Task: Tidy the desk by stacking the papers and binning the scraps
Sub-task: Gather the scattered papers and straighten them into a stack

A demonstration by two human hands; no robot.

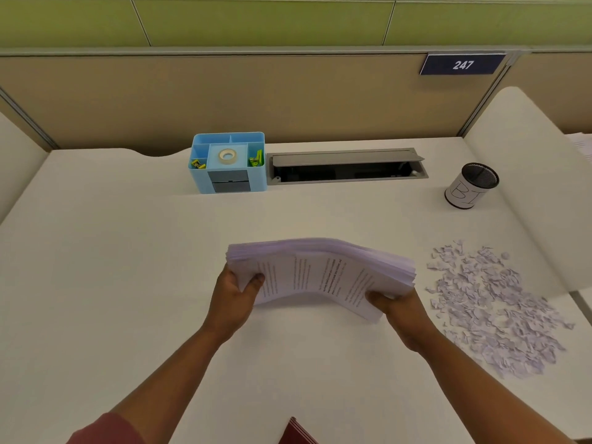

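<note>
Gripping printed papers [320, 270] in left hand [235, 298] and right hand [402, 310]; sign [463, 64] reads "247".

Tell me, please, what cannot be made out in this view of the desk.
- Print on the paper stack: too small and blurred to read, head view.
- Fingers of the left hand and right hand: hidden under the stack.
- Inside of the black cup: too dark; its handwritten label curves out of sight.
- Red object: cut off by the bottom edge.
- Scraps: blurred; number unclear.
</note>
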